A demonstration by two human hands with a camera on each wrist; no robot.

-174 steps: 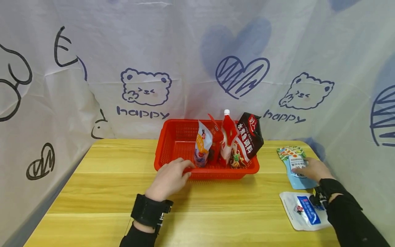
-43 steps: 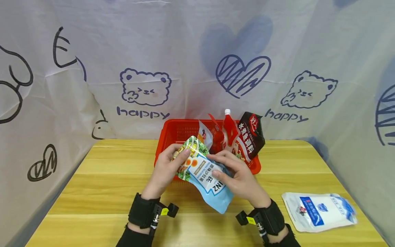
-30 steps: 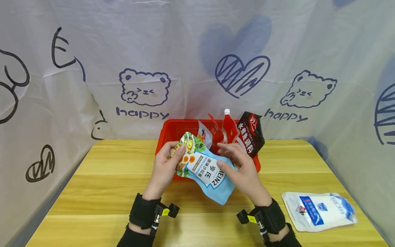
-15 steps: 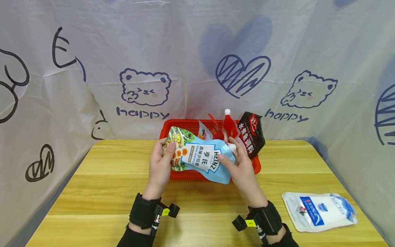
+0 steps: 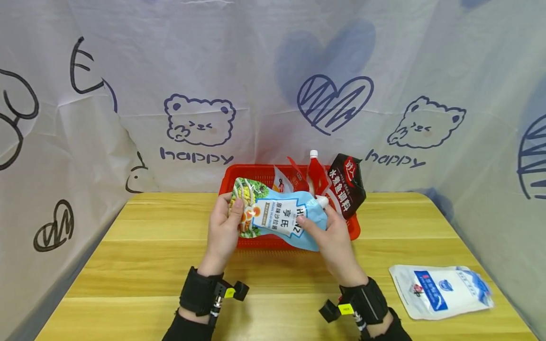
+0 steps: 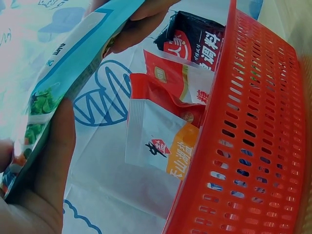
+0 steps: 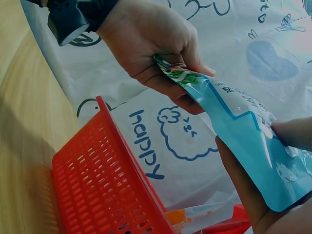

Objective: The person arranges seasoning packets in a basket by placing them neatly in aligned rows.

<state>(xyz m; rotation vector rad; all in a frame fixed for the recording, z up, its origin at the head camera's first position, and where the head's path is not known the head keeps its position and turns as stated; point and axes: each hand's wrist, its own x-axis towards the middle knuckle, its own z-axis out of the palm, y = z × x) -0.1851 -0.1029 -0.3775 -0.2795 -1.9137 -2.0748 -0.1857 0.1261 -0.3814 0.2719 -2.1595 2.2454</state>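
Observation:
A light blue Heinz salad dressing pouch (image 5: pixel 277 215) with a white spout cap (image 5: pixel 322 201) is held sideways in front of the red basket (image 5: pixel 251 243). My left hand (image 5: pixel 222 229) pinches its food-printed end, thumb on the front face. At the spout end my right hand (image 5: pixel 334 239) grips it, thumb pressed on the label. In the left wrist view the pouch (image 6: pixel 73 53) is seen nearly edge-on. In the right wrist view both hands hold the pouch (image 7: pixel 243 126) above the basket's rim; the fingers behind it are partly hidden.
Inside the basket stand a white-and-orange packet (image 6: pixel 161 141), a red packet (image 5: pixel 300 182), a red pouch with a white cap (image 5: pixel 315 173) and a black seasoning packet (image 5: pixel 347 182). A white-and-blue packet (image 5: pixel 441 292) lies on the wooden table (image 5: pixel 145 265) at right.
The right hand took the blue pouch from the table's right side to the middle, where both hands hold it. It then turned from slanted to nearly level, showing its cap.

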